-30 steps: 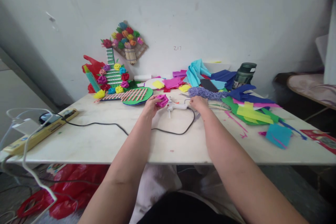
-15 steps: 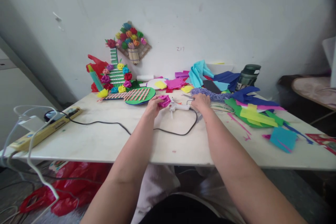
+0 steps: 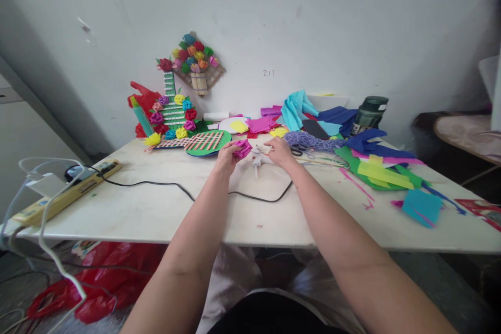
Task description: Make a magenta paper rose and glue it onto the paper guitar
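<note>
My left hand (image 3: 227, 158) is closed on a bright pink crepe-paper flower (image 3: 243, 149), its fingers around the flower's left side. To its right lies a white glue gun (image 3: 257, 159), nozzle side toward me, its body partly covered by my right hand (image 3: 281, 153). That hand hovers over the gun with thumb and forefinger apart, close to a small orange piece; nothing shows clearly between them. Black-handled scissors (image 3: 297, 151) rest just right of the hand. Behind them is a bundle of purple crinkled yarn (image 3: 313, 142).
Left of my hands lies a green guitar-shaped craft (image 3: 209, 142); a flower-covered craft (image 3: 174, 112) stands behind it. A power strip (image 3: 70, 193) sits at the left edge, its black cord (image 3: 156, 183) crossing the table. Coloured paper (image 3: 385, 173) and a dark bottle (image 3: 370, 115) are right.
My right hand has moved left from the scissors to above the glue gun, leaving the scissors on the table. My left hand still holds the pink flower, barely shifted.
</note>
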Action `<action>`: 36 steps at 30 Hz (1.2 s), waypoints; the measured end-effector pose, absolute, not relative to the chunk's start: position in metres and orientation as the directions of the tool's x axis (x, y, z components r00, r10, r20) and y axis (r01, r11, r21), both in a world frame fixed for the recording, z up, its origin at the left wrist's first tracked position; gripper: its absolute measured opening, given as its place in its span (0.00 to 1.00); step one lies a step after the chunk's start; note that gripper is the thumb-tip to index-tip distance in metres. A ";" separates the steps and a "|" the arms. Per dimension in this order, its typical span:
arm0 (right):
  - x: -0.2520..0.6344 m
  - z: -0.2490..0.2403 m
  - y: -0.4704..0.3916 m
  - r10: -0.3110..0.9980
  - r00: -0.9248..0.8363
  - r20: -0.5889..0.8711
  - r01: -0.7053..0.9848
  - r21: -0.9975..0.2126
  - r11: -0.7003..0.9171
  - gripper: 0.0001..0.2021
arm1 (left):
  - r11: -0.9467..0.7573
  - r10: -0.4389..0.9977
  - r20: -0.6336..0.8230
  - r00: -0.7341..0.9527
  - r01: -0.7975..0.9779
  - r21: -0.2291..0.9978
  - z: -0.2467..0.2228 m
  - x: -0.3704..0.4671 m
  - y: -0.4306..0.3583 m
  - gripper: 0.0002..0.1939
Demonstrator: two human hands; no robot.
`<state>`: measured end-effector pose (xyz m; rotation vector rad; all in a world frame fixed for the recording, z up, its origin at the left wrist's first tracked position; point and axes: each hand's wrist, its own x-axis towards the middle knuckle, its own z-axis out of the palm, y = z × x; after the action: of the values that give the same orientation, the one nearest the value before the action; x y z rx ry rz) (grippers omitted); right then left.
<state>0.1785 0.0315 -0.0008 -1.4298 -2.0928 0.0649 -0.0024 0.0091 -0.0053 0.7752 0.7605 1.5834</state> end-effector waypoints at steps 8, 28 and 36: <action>0.166 0.004 0.024 0.907 -0.263 0.328 0.849 -0.369 0.379 0.18 | -0.129 0.989 0.065 -0.134 -0.549 0.826 -0.008 -0.004 0.011 0.16; 0.182 0.017 0.020 0.962 -0.212 0.174 0.962 -0.135 0.237 0.21 | -0.428 0.799 0.037 -0.600 -0.525 0.736 0.007 -0.035 0.012 0.12; 0.171 0.000 0.018 0.946 -0.314 0.082 0.949 -0.011 0.316 0.26 | -0.410 0.750 -0.043 -0.660 -0.515 0.753 0.009 -0.037 0.011 0.12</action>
<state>0.1711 0.0182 0.0002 -1.7944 -2.4880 -0.0596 -0.0374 0.0113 0.0085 0.3886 0.9817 2.1059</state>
